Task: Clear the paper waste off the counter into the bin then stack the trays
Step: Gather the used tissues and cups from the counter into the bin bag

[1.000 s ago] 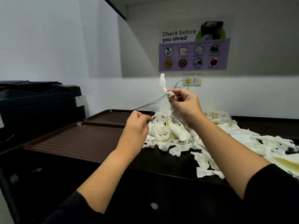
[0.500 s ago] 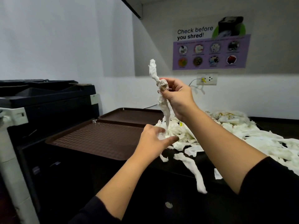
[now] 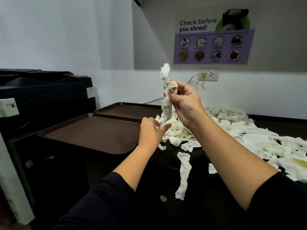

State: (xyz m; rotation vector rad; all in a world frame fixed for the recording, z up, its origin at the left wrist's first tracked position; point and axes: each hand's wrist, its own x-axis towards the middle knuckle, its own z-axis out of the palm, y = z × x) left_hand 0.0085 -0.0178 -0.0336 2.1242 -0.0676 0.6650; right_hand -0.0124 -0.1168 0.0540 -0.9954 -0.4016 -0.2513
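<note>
Your right hand (image 3: 183,100) grips a twisted paper strip (image 3: 167,103) at frame centre; your left hand (image 3: 152,131) reaches open. Paper waste (image 3: 249,140) covers the table (image 3: 282,125); both trays (image 3: 89,131) remain unstacked.

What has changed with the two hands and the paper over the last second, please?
The right hand has lifted the twisted paper strip higher above the paper pile, still pinching it. The left hand has opened from a fist and reached to the strip's lower end. One strip now hangs over the counter edge. The two trays stay side by side.
</note>
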